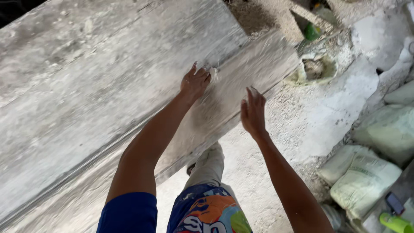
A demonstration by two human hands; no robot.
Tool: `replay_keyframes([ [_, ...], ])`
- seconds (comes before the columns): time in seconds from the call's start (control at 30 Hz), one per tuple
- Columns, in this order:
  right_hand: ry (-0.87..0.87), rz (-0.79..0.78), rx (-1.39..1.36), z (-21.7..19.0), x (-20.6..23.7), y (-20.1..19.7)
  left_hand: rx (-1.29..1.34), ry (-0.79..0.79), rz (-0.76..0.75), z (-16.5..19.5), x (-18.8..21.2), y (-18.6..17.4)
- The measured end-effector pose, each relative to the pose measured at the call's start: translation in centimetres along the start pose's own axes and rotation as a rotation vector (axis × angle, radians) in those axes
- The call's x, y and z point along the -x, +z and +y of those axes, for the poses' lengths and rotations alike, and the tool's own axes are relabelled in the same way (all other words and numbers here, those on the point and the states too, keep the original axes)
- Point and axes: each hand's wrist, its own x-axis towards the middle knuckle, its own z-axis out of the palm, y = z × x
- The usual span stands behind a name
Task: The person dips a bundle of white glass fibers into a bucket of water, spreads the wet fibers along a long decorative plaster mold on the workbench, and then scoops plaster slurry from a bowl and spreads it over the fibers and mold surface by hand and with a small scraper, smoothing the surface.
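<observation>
Surface: a broad grey slab (108, 86) of rough, dusty concrete or weathered board fills the left and centre; it is streaked with white powder and crossed by long straight ridges and a stepped edge running diagonally.
Left hand: the left hand (195, 81) presses on the slab near its stepped edge; its fingers (202, 74) are curled and bunched together on a small pale, crumbly lump (213, 72) of what looks like plaster or putty; whether they pinch it or only push on it cannot be told.
Right hand: the right hand (253, 113) hovers just beside the slab's lower edge, holding nothing; its fingers (250, 97) are loosely together and lifted, slightly blurred.
Lump's place: on the slab, at the left fingertips, near the right hand.
Floor: gritty, sandy floor (302, 125), patched with white dust.
Sacks: soft, bulging pale green woven sacks (366, 181) lie at the right.
Clothing: a blue sleeve (129, 213); bright patterned shorts (207, 213).
</observation>
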Motion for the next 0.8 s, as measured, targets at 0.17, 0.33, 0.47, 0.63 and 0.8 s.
replay_keyframes([
  [0.17, 0.453, 0.075, -0.165, 14.0, -5.9, -3.4, -0.044, 0.030, -0.015, 2.8, -8.9, -5.5],
  [0.33, 0.656, 0.006, -1.076, 24.4, -11.6, -6.4, -0.080, 0.015, -0.048, 5.0, -17.8, -10.4],
  [0.47, 0.898, -0.301, -1.609, 27.1, -17.6, -6.1, -0.050, -0.011, -0.064, 6.7, -22.9, -11.3],
  [0.63, 0.960, -0.462, -1.671, 27.5, -25.4, -5.5, -0.007, -0.055, -0.037, 7.2, -27.7, -12.8],
  [0.8, 0.937, -0.551, -1.692, 28.2, -31.3, -3.8, 0.019, -0.110, 0.010, 7.9, -30.6, -14.9],
])
